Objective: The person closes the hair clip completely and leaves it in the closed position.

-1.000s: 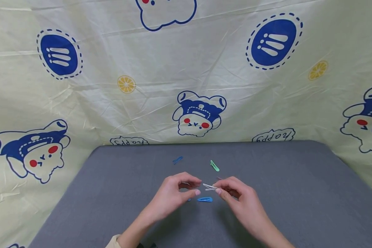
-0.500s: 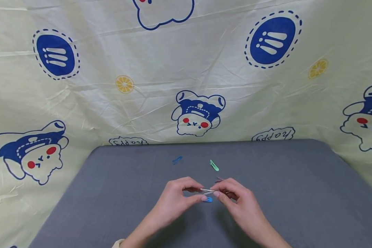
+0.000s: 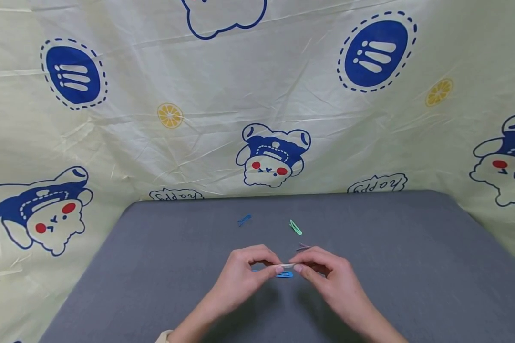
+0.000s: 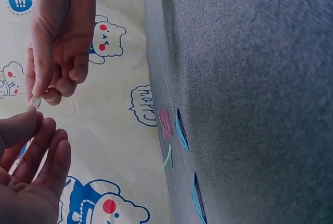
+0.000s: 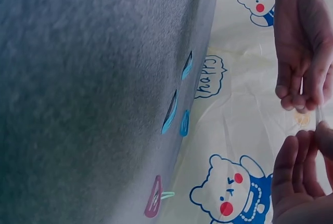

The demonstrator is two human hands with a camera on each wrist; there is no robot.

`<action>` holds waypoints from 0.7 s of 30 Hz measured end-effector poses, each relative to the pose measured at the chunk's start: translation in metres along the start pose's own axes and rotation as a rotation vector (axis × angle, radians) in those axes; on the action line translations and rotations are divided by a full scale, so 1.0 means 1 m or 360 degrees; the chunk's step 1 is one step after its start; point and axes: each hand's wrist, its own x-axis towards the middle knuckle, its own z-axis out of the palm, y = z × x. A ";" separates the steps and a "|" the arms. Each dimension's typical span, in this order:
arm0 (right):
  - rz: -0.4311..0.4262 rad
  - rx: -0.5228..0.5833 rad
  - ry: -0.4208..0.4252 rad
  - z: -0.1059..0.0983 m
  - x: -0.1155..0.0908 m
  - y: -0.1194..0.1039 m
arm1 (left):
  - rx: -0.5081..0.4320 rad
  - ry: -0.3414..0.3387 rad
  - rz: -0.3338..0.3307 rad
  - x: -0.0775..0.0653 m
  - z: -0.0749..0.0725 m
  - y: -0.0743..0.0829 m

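A grey table (image 3: 412,286) stretches wide either side of two bare hands, its slanting side edges well apart from them. Above it, the left hand (image 3: 248,267) and right hand (image 3: 329,269) nearly meet, fingers bent, each pinching one end of a white hair clip (image 3: 287,266). Below that in the head view lies a light blue clip (image 3: 285,275), well in from the edges. Farther off are a purple clip (image 3: 302,247), a green clip (image 3: 295,227) and a darker blue clip (image 3: 244,220); behind the far edge hangs a patterned curtain (image 3: 334,138).
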 end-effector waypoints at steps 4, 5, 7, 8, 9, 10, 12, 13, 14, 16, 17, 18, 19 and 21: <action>-0.0019 0.0009 -0.0011 -0.001 0.001 0.003 | -0.0081 -0.0030 0.0020 0.001 0.000 -0.003; -0.0029 0.0006 -0.0012 -0.001 0.001 0.004 | -0.0094 -0.0036 0.0022 0.001 0.000 -0.004; -0.0049 -0.0011 -0.0009 -0.001 0.001 0.005 | -0.0105 -0.0044 0.0029 0.001 0.000 -0.005; -0.0057 -0.0019 -0.0006 -0.001 0.001 0.006 | -0.0102 -0.0043 0.0030 0.001 0.000 -0.006; -0.0064 -0.0029 0.0000 -0.001 0.000 0.006 | -0.0088 -0.0036 0.0030 0.001 0.001 -0.006; -0.0075 -0.0038 0.0008 -0.001 0.001 0.006 | -0.0073 -0.0028 0.0024 0.000 0.001 -0.006; -0.0093 -0.0058 0.0032 0.000 0.000 0.006 | -0.0021 0.0006 0.0030 0.000 0.003 -0.006; -0.0105 -0.0066 0.0044 0.001 0.000 0.006 | 0.0002 0.0029 0.0032 -0.001 0.004 -0.006; -0.0117 -0.0064 0.0058 0.002 -0.001 0.006 | 0.0030 0.0053 0.0034 -0.001 0.005 -0.005; -0.0143 -0.0056 0.0086 0.004 -0.002 0.006 | 0.0085 0.0103 0.0053 -0.003 0.007 -0.005; -0.0149 -0.0057 0.0104 0.006 -0.003 0.006 | 0.0109 0.0121 0.0052 -0.003 0.008 -0.004; -0.0151 -0.0056 0.0122 0.007 -0.003 0.006 | 0.0128 0.0134 0.0050 -0.004 0.009 -0.004; -0.0144 -0.0056 0.0137 0.009 -0.004 0.006 | 0.0145 0.0145 0.0044 -0.004 0.010 -0.003; -0.0119 -0.0058 0.0169 0.010 -0.005 0.005 | 0.0156 0.0160 0.0024 -0.005 0.012 -0.002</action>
